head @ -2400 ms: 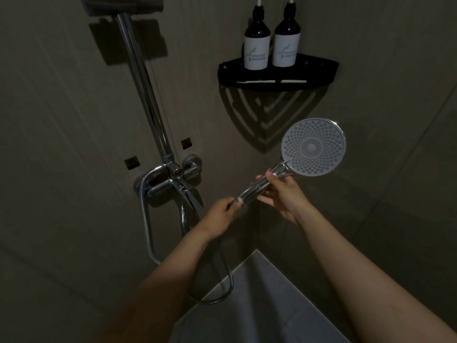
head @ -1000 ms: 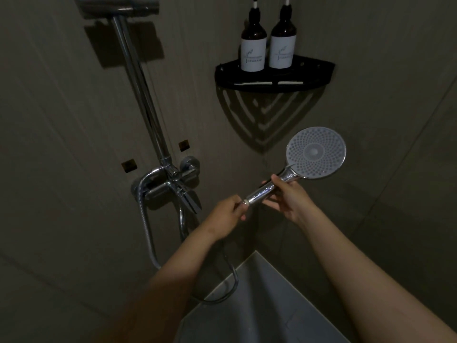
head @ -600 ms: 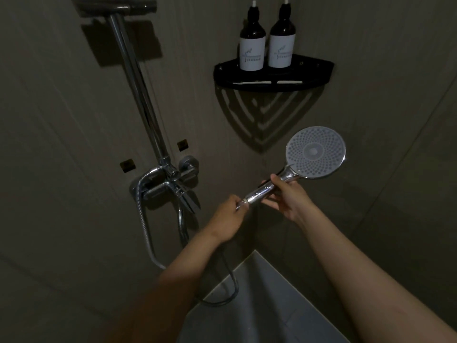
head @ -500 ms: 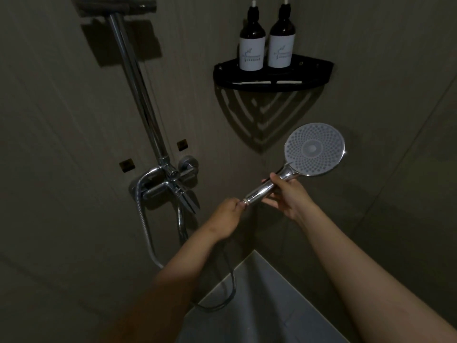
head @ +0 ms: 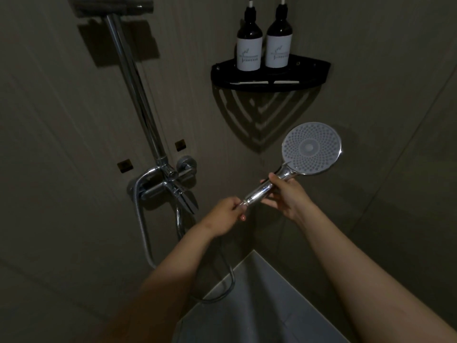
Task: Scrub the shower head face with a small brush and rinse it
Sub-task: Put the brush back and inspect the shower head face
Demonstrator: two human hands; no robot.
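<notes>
Right hand [head: 288, 198] still grips the shower head [head: 311, 148] handle; left hand [head: 226, 214] pinches the handle base; the face now tilts further toward the camera.

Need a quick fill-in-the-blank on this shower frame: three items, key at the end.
The right hand grips the round chrome shower head by its ____. The left hand pinches the spot just below, where the flexible metal ____ joins. ____ dark bottles with white labels stand on the black corner shelf.
Missing words: handle; hose; two.
</notes>
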